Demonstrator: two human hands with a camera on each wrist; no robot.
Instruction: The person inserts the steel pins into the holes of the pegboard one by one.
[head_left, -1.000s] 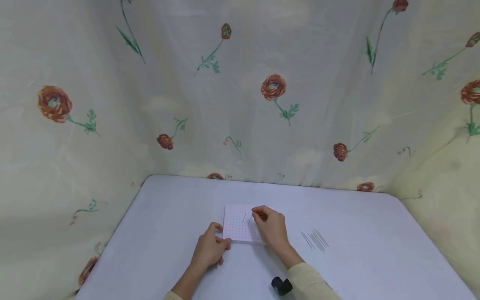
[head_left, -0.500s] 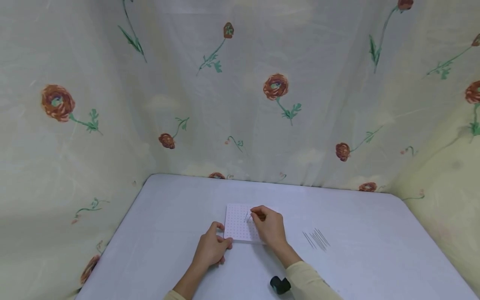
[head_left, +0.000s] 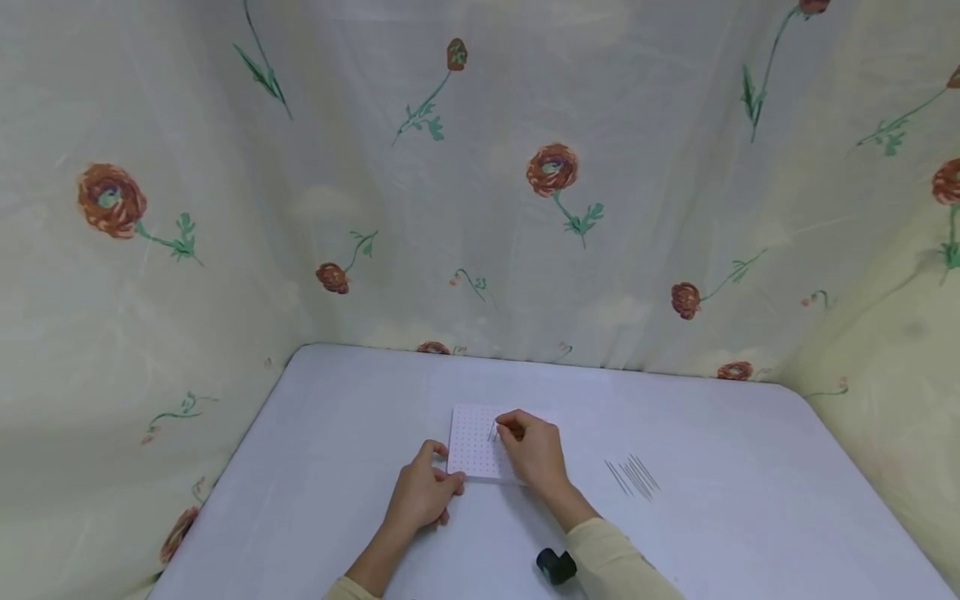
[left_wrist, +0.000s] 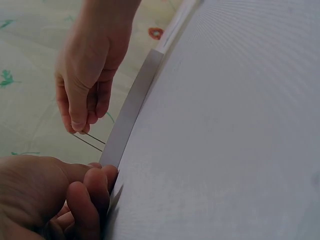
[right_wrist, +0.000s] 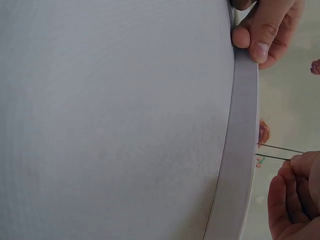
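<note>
A white square board (head_left: 468, 454) with rows of small holes lies on the table. My left hand (head_left: 422, 492) grips its near-left corner, with the thumb at the front edge and fingers along the left side. Over the board, my right hand (head_left: 536, 450) pinches a thin metal rod (right_wrist: 272, 157) between thumb and fingertips. The rod stands upright, its lower end at the board's surface; whether it is inside a hole I cannot tell. A second thin rod (right_wrist: 280, 148) stands close beside it. My right hand hides the board's right part in the head view.
Several thin rods (head_left: 633, 477) lie roughly parallel on the white table (head_left: 735, 500), right of the board. A small black object (head_left: 557, 567) sits near the right sleeve. A flowered curtain (head_left: 480, 208) surrounds the table's back and sides.
My right hand has shifted slightly left, bringing its rod closer to the standing one and more upright. My left hand keeps its place at the board's corner.
</note>
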